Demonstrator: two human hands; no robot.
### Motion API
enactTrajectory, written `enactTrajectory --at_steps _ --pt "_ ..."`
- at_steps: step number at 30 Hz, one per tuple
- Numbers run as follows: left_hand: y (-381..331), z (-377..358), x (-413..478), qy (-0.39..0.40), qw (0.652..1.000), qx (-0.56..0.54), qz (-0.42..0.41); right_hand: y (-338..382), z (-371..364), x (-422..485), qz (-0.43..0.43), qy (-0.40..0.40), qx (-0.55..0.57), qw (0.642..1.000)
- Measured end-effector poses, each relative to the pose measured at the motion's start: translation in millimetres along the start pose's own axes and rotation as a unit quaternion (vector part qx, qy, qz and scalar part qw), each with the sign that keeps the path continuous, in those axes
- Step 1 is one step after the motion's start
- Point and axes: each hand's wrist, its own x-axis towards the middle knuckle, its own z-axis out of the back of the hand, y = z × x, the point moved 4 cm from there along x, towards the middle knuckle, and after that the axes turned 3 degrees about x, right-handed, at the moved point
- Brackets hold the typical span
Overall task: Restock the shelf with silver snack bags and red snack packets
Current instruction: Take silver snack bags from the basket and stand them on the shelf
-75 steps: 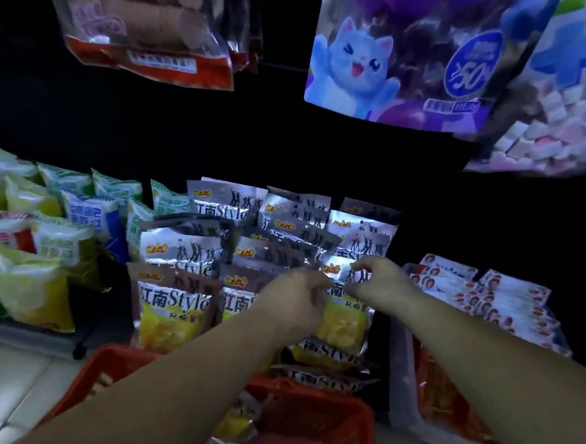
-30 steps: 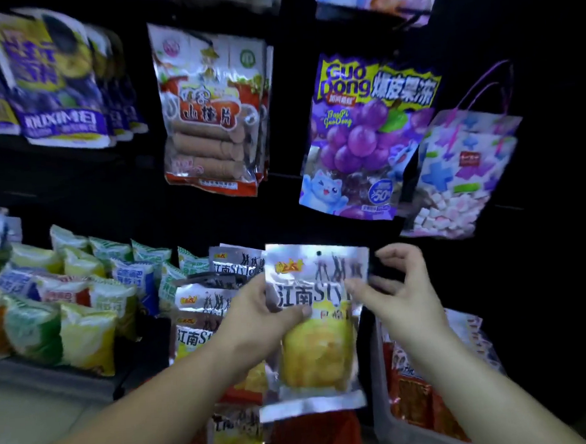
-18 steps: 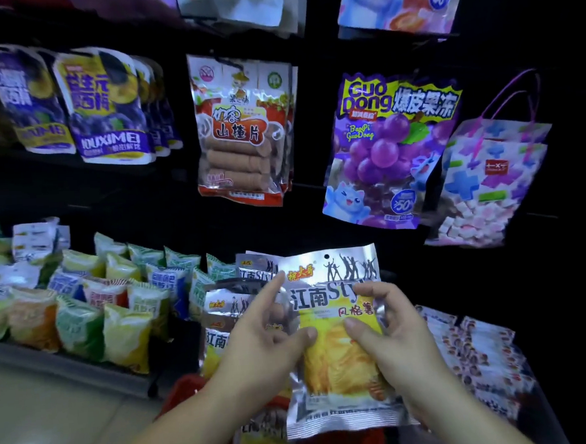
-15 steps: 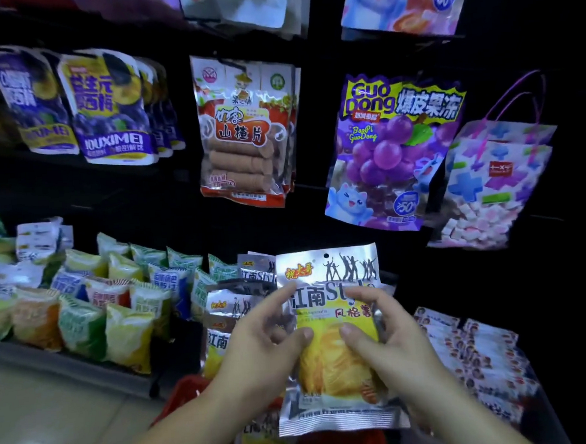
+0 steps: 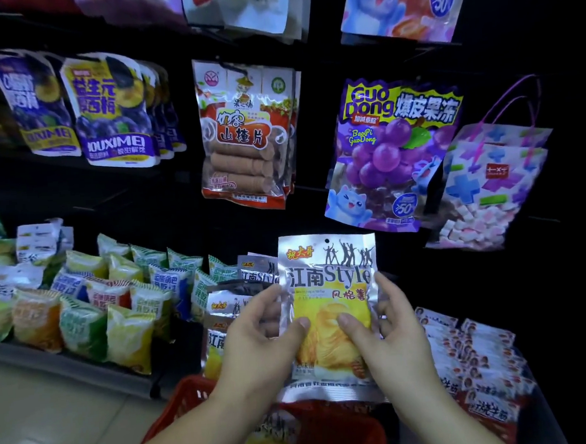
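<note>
Lifted since earlier, silver snack bag (image 5: 328, 281) now upright, likely squared for shelving. Red basket (image 5: 189, 396) below hands; silver row (image 5: 253, 272) behind left hand (image 5: 254, 344); red snack packets (image 5: 475, 361) beside right hand (image 5: 388, 339). Both hands pinch bag edges, thumbs on front.

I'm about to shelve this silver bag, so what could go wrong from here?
The silver snack bag is glossy and only pinched between thumbs and fingers of the left hand and right hand, so it might slip into the red basket below. The shelved silver bags stand crowded and overlapping; pushing it in could topple some.
</note>
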Motion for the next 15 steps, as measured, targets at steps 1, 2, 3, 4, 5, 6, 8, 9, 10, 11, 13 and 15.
enactTrajectory --at_steps 1,2,3,4,5,6,8,9,10,11,13,15 --pt "1.6 -3.0 -2.1 0.033 0.999 -0.003 -0.001 0.2 1.7 1.1 0.000 -0.011 0.000 1.000" --pt "2.7 -6.2 -4.8 0.067 0.998 -0.008 0.002 0.9 3.0 2.0 -0.001 -0.017 0.006 1.000" --pt "3.9 -8.4 -6.1 0.091 0.996 -0.009 0.006 3.7 3.0 1.6 0.003 -0.016 0.010 1.000" --pt "2.9 -9.3 -7.0 0.102 0.995 -0.007 0.005 4.8 2.6 1.9 0.008 -0.010 0.007 1.000" --pt "2.6 -8.8 -6.4 0.099 0.995 -0.009 0.000 5.1 2.3 2.5 0.008 0.004 0.007 1.000" --pt "0.8 -7.5 -4.8 0.090 0.996 -0.014 -0.004 4.8 1.4 2.2 0.002 0.026 0.014 1.000" --pt "-2.5 -1.7 -0.6 0.063 0.998 -0.011 -0.008 1.7 -1.6 -0.2 -0.021 0.093 0.026 0.995" --pt "-1.6 2.0 1.7 0.051 0.999 -0.007 -0.009 1.0 -3.7 -1.4 -0.030 0.132 0.018 0.991" --pt "-3.2 5.2 3.1 0.051 0.999 -0.004 -0.009 -0.2 -4.4 -1.8 -0.036 0.167 0.003 0.985" --pt "-5.8 8.0 4.2 0.060 0.998 0.008 -0.002 0.3 -4.7 -1.7 -0.040 0.180 -0.006 0.983" --pt "-10.1 10.9 4.2 0.119 0.992 0.033 0.012 0.8 -1.3 0.5 -0.060 0.149 0.009 0.987" --pt "-12.5 10.8 0.9 0.180 0.983 0.031 0.024 -2.3 4.8 5.1 -0.059 0.102 0.016 0.993"
